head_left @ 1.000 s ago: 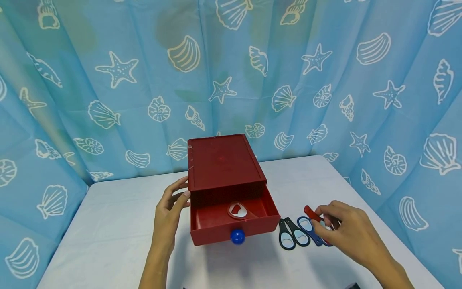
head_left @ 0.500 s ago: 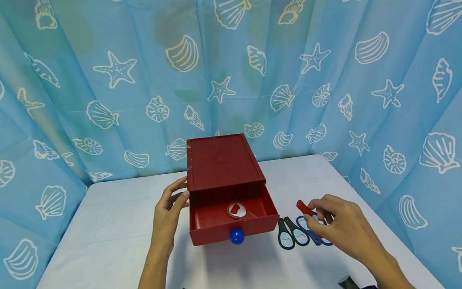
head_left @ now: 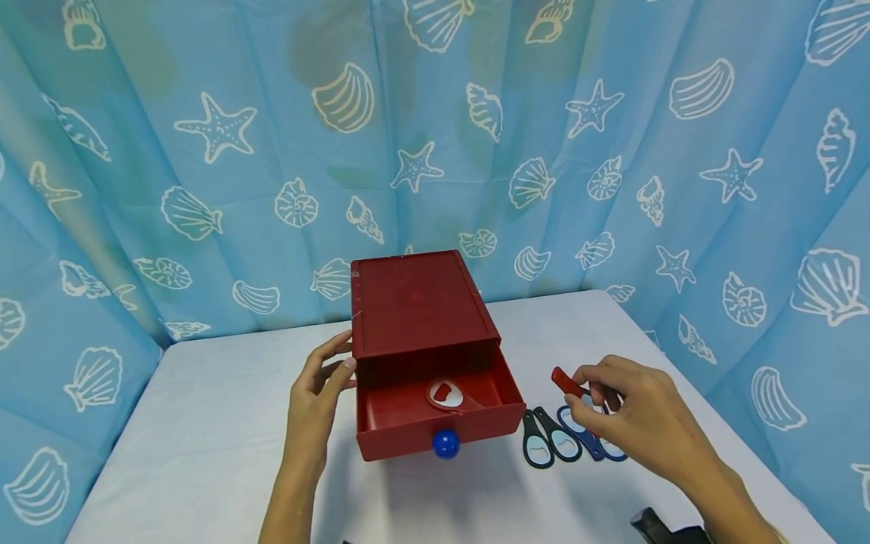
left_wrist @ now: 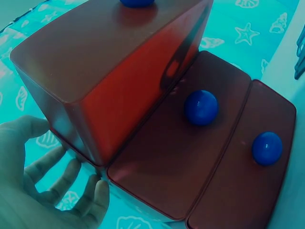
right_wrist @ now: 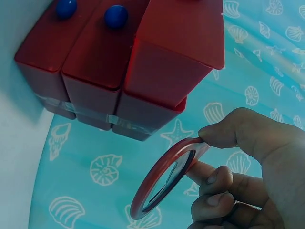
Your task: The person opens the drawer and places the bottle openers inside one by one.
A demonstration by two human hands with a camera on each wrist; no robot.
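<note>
My left hand (head_left: 314, 404) rests its fingertips and thumb against the left side of a dark red drawer cabinet (head_left: 421, 306). The cabinet's top drawer (head_left: 401, 440) is pulled out, with a red bottle opener (head_left: 469, 402) lying in it. At the right, my right hand (head_left: 646, 412) pinches another red bottle opener (right_wrist: 153, 175) between thumb and fingers; its oval head with a metal insert shows in the right wrist view. Under that hand lie two blue bottle openers (head_left: 590, 444), partly covered. Left of them are two black bottle openers (head_left: 538, 452).
Two shut drawers with blue knobs (left_wrist: 201, 108) sit under the pulled-out one. White cloth covers the table (head_left: 224, 438). A blue shell-patterned curtain (head_left: 272, 151) hangs behind and at both sides. Some dark object (head_left: 669, 529) shows at the bottom right by the right wrist.
The red bottle opener in my right hand has risen and shifted left, away from the blue ones. My left hand stays at the cabinet's side. More of the dark object shows by the right wrist.
</note>
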